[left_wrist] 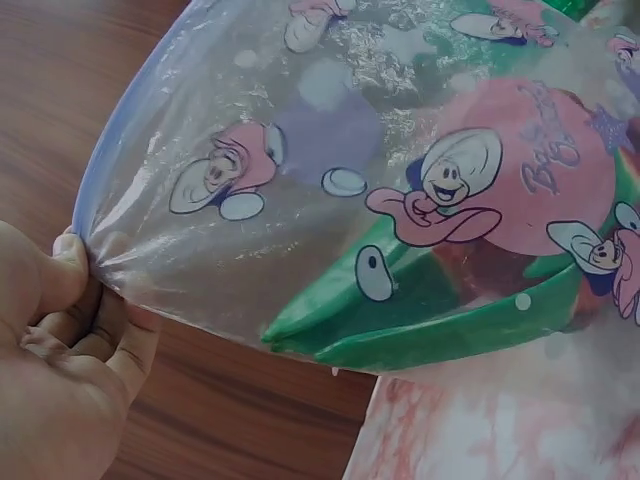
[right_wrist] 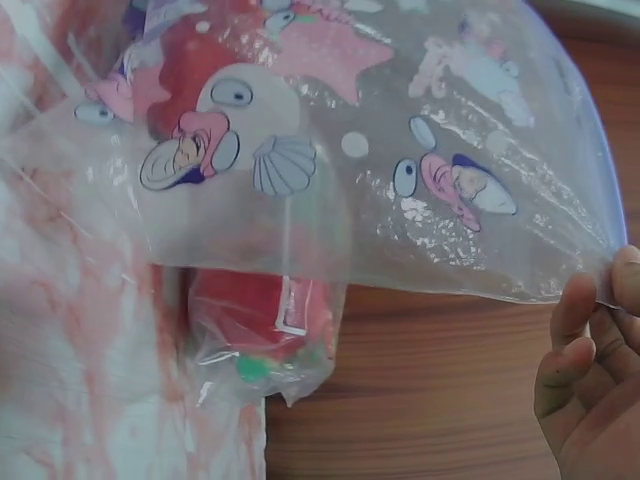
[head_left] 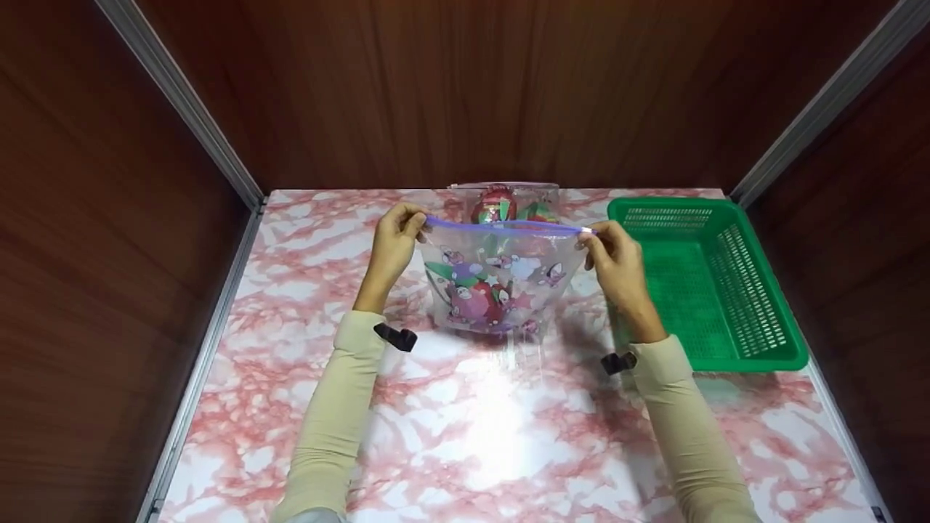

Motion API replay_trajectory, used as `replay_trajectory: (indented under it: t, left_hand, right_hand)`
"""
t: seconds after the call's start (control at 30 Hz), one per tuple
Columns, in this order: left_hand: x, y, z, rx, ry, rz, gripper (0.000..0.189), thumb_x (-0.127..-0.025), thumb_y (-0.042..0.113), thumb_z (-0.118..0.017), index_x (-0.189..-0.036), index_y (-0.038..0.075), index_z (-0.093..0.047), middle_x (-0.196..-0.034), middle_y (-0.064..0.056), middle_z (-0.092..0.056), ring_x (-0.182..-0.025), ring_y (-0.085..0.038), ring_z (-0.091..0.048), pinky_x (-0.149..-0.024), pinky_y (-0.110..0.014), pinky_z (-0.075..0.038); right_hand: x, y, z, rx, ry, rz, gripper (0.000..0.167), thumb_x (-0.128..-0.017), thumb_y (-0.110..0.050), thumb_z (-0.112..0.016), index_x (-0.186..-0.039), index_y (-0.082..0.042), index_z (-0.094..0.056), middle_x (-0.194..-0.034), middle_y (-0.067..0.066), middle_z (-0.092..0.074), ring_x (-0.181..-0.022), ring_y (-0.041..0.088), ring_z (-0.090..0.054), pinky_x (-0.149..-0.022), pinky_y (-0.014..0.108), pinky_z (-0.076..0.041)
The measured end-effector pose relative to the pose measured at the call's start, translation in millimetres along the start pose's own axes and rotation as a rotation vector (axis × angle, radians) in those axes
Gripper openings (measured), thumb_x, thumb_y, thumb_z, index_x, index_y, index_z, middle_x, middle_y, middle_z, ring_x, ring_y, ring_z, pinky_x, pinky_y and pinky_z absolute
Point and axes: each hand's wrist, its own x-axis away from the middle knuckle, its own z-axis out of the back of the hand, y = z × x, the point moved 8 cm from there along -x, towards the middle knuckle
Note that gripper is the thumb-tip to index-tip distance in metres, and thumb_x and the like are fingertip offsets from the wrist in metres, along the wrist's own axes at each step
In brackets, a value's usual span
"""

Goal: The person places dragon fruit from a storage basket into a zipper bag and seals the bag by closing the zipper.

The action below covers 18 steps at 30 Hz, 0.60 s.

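Note:
A clear zip bag printed with pink cartoon shells hangs between both hands, its purple zip edge stretched along the top. The left hand pinches the top left corner between thumb and fingers. At the other corner, beside the white slider, the right hand pinches the bag. Through the plastic show red and green items; in the left wrist view long green leaf-like pieces lie inside. The print partly hides the contents.
Behind the held bag, a second clear bag with red and green things stands near the back wall. A green plastic basket sits on the right of the pink marbled table. Dark wood panels rise on three sides.

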Motion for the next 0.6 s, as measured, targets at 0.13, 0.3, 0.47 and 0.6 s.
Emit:
replay_trajectory:
  t: [0.13,0.3,0.47,0.6]
  left_hand:
    - [2.9,1.6,2.3,0.001,-0.006,-0.018,0.015,-0.107,0.000,-0.057,-0.108,-0.013,-0.066,-0.082,0.002,-0.067,-0.070,-0.011,-0.062,-0.067,-0.020,-0.054]
    - [5.6,0.7,2.7,0.020,-0.025,-0.017,0.015,-0.107,0.000,-0.058,-0.110,-0.013,-0.065,-0.087,0.000,-0.068,-0.078,-0.013,-0.065,-0.071,-0.022,-0.056]
    - [7.8,-0.6,5.5,0.031,-0.033,-0.002,0.015,-0.107,0.002,-0.058,-0.111,-0.009,-0.067,-0.092,-0.003,-0.070,-0.083,-0.012,-0.068,-0.075,-0.025,-0.059]
    - [8.0,-0.9,6.6,0.045,-0.040,0.017,0.014,-0.107,0.003,-0.059,-0.112,-0.005,-0.069,-0.096,-0.005,-0.071,-0.084,-0.012,-0.069,-0.077,-0.026,-0.059]
  right_hand:
    - [-3.7,-3,1,0.006,-0.002,0.027,0.012,-0.103,-0.005,-0.068,-0.104,0.007,-0.069,-0.089,0.021,-0.073,-0.056,0.014,-0.056,-0.052,0.015,-0.045]
    - [-4.6,-3,1,-0.001,-0.001,0.016,0.012,-0.103,-0.002,-0.068,-0.107,0.009,-0.068,-0.091,0.021,-0.073,-0.062,0.016,-0.058,-0.054,0.015,-0.045]
    - [-2.8,5,0,-0.042,-0.004,-0.047,0.009,-0.102,0.002,-0.066,-0.108,0.010,-0.067,-0.088,0.013,-0.069,-0.066,0.006,-0.056,-0.051,0.015,-0.042]
    - [-1.2,8,0,-0.088,0.007,-0.057,0.009,-0.102,0.001,-0.068,-0.105,0.009,-0.068,-0.087,0.002,-0.072,-0.067,0.004,-0.057,-0.054,0.016,-0.046]
